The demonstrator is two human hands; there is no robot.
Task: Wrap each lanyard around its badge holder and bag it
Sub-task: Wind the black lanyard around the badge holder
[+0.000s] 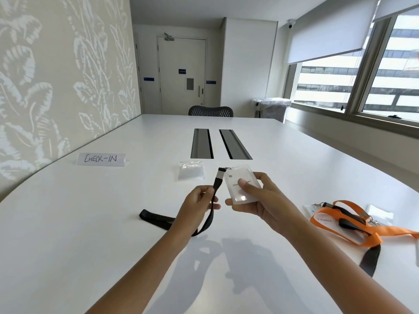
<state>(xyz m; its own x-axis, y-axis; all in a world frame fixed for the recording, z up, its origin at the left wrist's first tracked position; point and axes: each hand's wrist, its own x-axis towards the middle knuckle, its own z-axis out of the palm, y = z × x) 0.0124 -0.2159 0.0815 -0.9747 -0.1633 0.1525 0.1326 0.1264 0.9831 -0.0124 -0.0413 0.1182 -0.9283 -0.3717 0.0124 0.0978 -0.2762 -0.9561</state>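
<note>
While the badge holder [242, 186] sits raised above the white table [90, 223], we grip it in our right hand [254, 200], thumb pressed on its clear front and fingers curled beneath. The card inside carries a printed name that the thumb mostly covers. From the holder's far edge a clip joins it to the black lanyard [212, 206], which drops down between the two hands. Our left hand [197, 203] pinches that strap just below the clip, fingers closed on it. Past the left hand the strap loops down and back, and its far end lies flat on the table to the left.

Just beyond the hands a small clear plastic bag [191, 171] lies on the tabletop. To our right, near the table's edge, an orange lanyard [353, 230] and another black strap lie tangled over more clear holders. Farther left stands a folded paper sign [101, 159] handwritten "CHECK-IN". Two dark cable slots [201, 143] are set into the table's middle, and a mesh chair [210, 111] stands at the far end.
</note>
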